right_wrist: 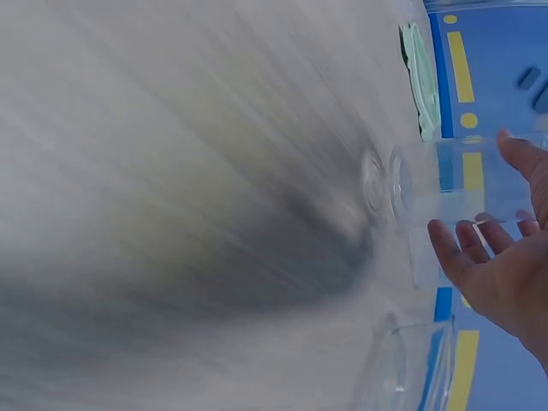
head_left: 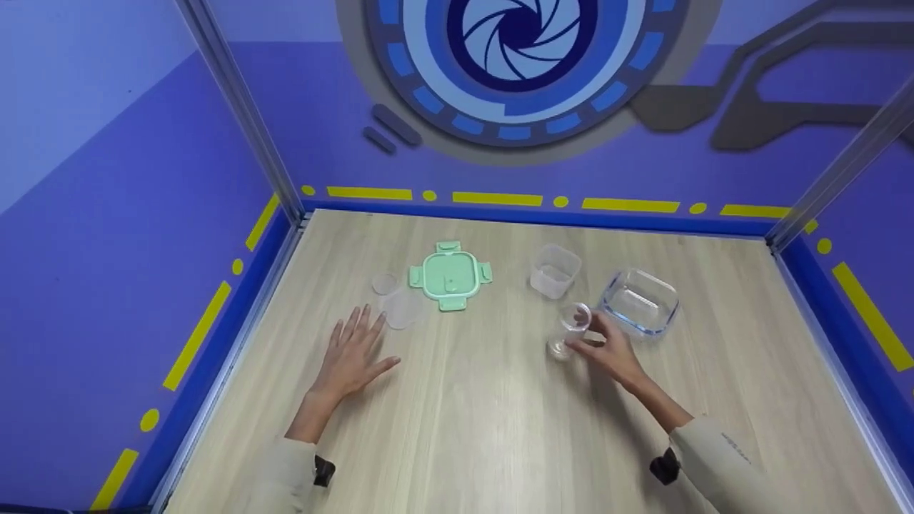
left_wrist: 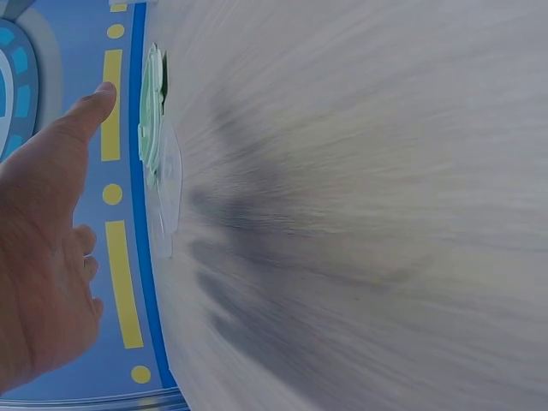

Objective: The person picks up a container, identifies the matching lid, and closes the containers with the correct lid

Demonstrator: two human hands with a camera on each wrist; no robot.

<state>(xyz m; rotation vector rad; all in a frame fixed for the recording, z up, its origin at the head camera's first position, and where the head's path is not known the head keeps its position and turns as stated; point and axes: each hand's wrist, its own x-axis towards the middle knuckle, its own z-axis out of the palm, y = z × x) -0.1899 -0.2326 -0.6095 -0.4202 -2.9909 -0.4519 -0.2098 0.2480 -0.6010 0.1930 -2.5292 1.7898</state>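
The right hand (head_left: 611, 353) clamps its fingers on a clear cylindrical jar (head_left: 568, 333), seemingly just above the pale wood-grain tabletop (head_left: 471, 428); a light grip should keep it upright. The left hand (head_left: 351, 358) spreads its fingers.

There are three clear containers (head_left: 554, 273) (head_left: 640, 303) (head_left: 569, 334), two clear lids (head_left: 385, 285) (head_left: 404, 310) and one green lid (head_left: 450, 275).

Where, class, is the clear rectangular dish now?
In the head view, the clear rectangular dish sits right of centre on the table, just beyond the right hand and to the right of the frosted square tub.
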